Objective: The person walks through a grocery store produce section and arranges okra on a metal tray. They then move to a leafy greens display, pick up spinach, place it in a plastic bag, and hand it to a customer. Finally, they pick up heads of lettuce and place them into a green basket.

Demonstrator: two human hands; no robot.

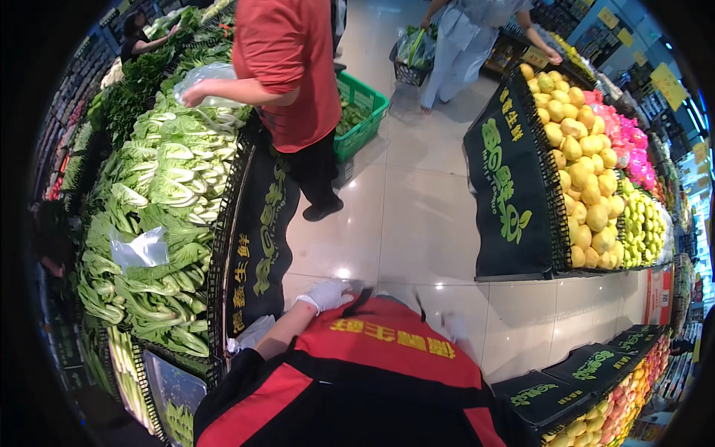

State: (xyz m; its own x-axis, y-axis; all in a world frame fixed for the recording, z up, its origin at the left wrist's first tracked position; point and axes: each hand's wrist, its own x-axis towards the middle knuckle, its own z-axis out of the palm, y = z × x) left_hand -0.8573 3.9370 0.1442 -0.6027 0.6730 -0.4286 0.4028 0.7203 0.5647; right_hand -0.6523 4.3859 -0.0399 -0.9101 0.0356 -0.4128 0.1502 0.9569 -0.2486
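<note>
My left hand, in a white glove, is in front of my red and black apron. Its fingers are partly hidden behind a dark strap, so any hold is unclear. My right hand, also gloved in white, hangs blurred at the apron's other side, its fingers hard to make out. To my left is a vegetable stand with leafy greens, romaine-like lettuces and a clear plastic bag lying on top. A crumpled white plastic bag sits by the stand's lower edge.
A person in a red shirt stands ahead beside a green plastic basket. Farther off, another person carries a dark shopping basket. Yellow fruit fills a stand at right. More fruit crates flank the tiled floor.
</note>
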